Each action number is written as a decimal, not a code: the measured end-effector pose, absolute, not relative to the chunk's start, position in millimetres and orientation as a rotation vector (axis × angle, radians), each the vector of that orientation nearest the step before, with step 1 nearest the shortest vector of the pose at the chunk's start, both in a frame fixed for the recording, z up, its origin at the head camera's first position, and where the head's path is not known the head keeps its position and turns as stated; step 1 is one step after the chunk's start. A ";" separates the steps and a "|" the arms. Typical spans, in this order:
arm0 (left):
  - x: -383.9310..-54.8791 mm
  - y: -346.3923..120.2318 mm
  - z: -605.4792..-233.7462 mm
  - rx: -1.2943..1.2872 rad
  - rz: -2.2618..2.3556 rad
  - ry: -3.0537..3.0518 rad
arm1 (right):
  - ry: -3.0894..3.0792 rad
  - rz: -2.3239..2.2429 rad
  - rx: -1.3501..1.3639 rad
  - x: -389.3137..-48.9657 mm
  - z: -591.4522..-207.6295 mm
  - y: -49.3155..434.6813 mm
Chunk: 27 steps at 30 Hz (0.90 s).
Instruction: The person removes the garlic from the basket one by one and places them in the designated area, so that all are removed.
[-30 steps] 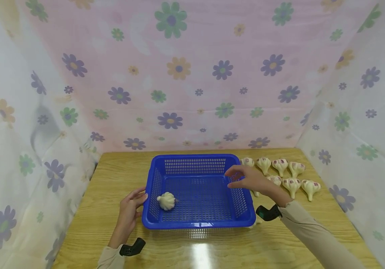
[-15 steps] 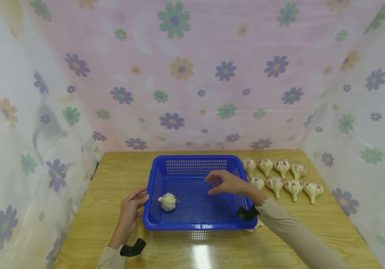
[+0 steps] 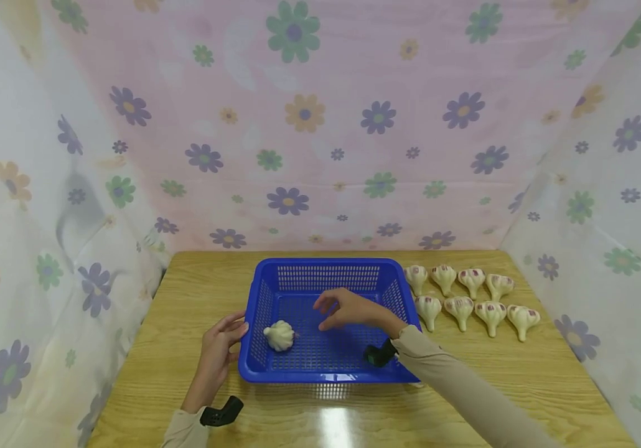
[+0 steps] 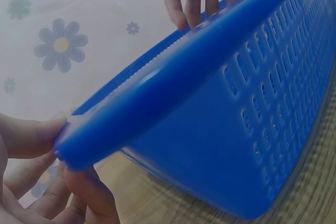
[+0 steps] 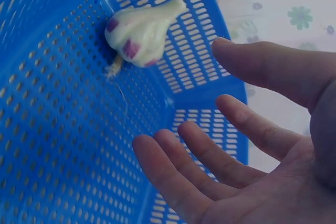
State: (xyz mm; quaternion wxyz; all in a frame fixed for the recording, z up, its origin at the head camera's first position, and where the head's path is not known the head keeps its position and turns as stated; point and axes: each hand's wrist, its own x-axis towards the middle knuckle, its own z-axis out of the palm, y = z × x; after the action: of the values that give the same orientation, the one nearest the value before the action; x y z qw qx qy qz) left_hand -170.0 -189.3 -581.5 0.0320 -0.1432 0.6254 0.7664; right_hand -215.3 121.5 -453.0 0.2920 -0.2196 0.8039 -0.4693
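A blue plastic basket [image 3: 298, 377] with slotted walls stands on the table. One garlic bulb [image 3: 280, 336] lies inside near its left wall; in the right wrist view the garlic bulb [image 5: 139, 35] shows purple patches and thin roots. My left hand [image 3: 216, 351] grips the basket's left rim, thumb above and fingers below, as the left wrist view also shows. Over the basket's interior hovers my right hand [image 3: 351, 309], fingers spread and loosely bent, holding nothing. A gap separates its fingertips from the bulb.
Several garlic bulbs [image 3: 491, 314] lie in two rows on the wooden table [image 3: 197, 274], right of the basket. Part of a pale thing peeks out by the basket's front right corner. Flower-patterned cloth [image 3: 320, 124] walls the table at the back and sides.
My right hand has moved left from the basket's right rim, across its interior toward the bulb inside. The left hand keeps its grip on the rim.
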 end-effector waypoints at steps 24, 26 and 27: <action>-169.9 -189.0 -581.0 -0.468 2.351 1.930 | 2.038 -1.258 -0.409 -220.5 -490.3 46.2; -169.6 -187.8 -579.6 -0.472 2.353 1.934 | 2.039 -1.254 -0.385 -221.6 -495.1 41.7; -169.3 -187.2 -578.8 -0.471 2.351 1.939 | 2.038 -1.253 -0.375 -222.2 -497.9 39.8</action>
State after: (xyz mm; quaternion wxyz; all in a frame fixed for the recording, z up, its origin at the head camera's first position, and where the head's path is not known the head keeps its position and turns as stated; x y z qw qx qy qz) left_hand -169.3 -187.2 -578.8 0.0290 -0.1526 0.6286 0.7620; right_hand -222.2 39.8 -497.9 0.3523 -0.1448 0.7877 -0.4842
